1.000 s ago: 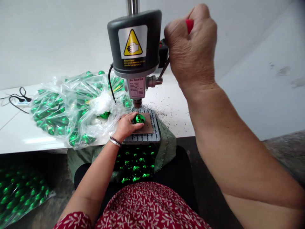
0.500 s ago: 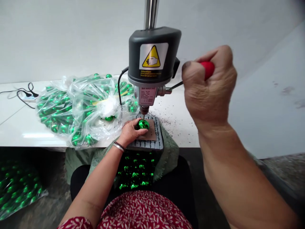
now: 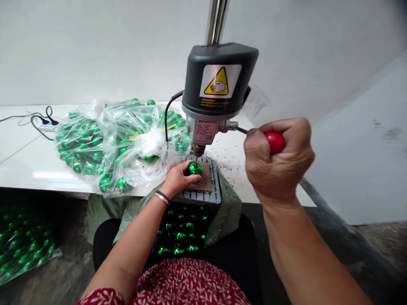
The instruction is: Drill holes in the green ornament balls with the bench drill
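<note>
A shiny green ball (image 3: 194,168) is being held under a mini bench drill (image 3: 218,91) while its lever is being gripped.

The ball is being pinned on the brown pad (image 3: 207,181) of the drill's ribbed base plate (image 3: 203,195), directly below the drill bit, by the left hand (image 3: 178,180), whose fingers are being curled narrowly around the ball's left side. To the right of the drill, the red knob (image 3: 275,142) of the feed lever is being clenched in the right hand (image 3: 276,163), closed in a fist. To the left of the drill, a clear plastic bag of green balls (image 3: 111,144) is being kept on the white table (image 3: 28,169). Below the drill's base, more green balls (image 3: 181,231) are being cradled in a green cloth (image 3: 225,216) over the lap. Dark shavings (image 3: 230,163) are being left scattered on the table just right of the drill.
</note>
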The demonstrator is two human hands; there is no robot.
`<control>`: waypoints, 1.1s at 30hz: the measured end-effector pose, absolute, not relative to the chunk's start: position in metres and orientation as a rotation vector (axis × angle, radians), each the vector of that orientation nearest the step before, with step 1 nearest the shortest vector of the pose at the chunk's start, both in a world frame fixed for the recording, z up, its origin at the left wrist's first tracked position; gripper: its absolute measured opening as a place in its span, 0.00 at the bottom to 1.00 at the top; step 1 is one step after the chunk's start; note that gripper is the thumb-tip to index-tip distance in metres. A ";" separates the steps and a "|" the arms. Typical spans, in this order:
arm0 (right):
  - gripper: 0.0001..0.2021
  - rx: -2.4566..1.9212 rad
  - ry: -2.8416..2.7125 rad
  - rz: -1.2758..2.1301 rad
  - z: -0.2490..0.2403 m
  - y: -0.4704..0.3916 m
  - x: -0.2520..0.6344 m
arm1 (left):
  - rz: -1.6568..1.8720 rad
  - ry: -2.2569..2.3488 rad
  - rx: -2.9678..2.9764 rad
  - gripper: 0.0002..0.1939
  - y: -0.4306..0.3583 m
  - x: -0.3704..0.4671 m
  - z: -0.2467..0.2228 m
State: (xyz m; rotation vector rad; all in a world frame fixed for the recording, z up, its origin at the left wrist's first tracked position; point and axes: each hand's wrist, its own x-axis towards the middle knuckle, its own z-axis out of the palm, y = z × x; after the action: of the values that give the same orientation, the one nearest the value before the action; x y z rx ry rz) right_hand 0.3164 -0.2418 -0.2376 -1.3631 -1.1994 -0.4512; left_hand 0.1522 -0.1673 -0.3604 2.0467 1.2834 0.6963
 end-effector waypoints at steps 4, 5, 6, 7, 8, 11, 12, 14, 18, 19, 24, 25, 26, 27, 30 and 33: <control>0.05 -1.309 -1.205 -0.521 -0.251 -0.242 0.316 | 0.708 1.270 2.044 0.28 -0.167 0.152 -0.362; 0.05 -1.286 -1.206 -0.536 -0.255 -0.243 0.315 | 0.709 1.271 2.042 0.28 -0.167 0.152 -0.363; 0.05 -1.259 -1.207 -0.550 -0.258 -0.243 0.314 | 0.710 1.275 2.039 0.28 -0.167 0.152 -0.363; 0.05 -1.233 -1.206 -0.560 -0.260 -0.243 0.313 | 0.710 1.278 2.037 0.28 -0.167 0.152 -0.364; 0.05 -1.215 -1.202 -0.563 -0.263 -0.243 0.312 | 0.710 1.278 2.036 0.28 -0.166 0.152 -0.364; 0.04 -1.209 -1.182 -0.548 -0.270 -0.242 0.311 | 0.713 1.270 2.037 0.30 -0.166 0.152 -0.365; 0.04 -1.212 -1.179 -0.540 -0.273 -0.242 0.311 | 0.717 1.264 2.039 0.30 -0.166 0.152 -0.365; 0.03 -1.189 -1.196 -0.525 -0.280 -0.243 0.311 | 0.722 1.258 2.039 0.29 -0.166 0.151 -0.366; 0.04 -1.114 -1.255 -0.501 -0.290 -0.245 0.311 | 0.724 1.253 2.028 0.28 -0.167 0.151 -0.365; 0.04 -1.111 -1.256 -0.498 -0.287 -0.245 0.311 | 0.719 1.256 2.019 0.28 -0.167 0.152 -0.364; 0.08 -1.197 -1.177 -0.410 -0.229 -0.226 0.316 | 0.741 1.265 1.956 0.24 -0.171 0.156 -0.356; 0.09 -1.241 -1.183 -0.320 -0.213 -0.220 0.318 | 0.760 1.242 1.947 0.22 -0.173 0.155 -0.354; 0.09 -1.307 -1.181 -0.216 -0.198 -0.214 0.319 | 0.773 1.206 1.938 0.21 -0.177 0.153 -0.351; 0.09 -1.371 -1.178 -0.137 -0.185 -0.209 0.321 | 0.775 1.159 1.931 0.20 -0.181 0.149 -0.347; 0.09 -1.442 -1.119 -0.089 -0.167 -0.201 0.323 | 0.677 1.001 1.954 0.22 -0.199 0.126 -0.334; 0.09 -1.415 -1.086 -0.091 -0.170 -0.200 0.322 | 0.520 0.964 2.009 0.30 -0.218 0.096 -0.317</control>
State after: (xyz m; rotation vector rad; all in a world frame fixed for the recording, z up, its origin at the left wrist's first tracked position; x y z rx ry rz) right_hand 0.3219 -0.2003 -0.1702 -1.4154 -1.0859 -0.0907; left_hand 0.0963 -0.2176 -0.3171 2.0092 0.9636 0.5198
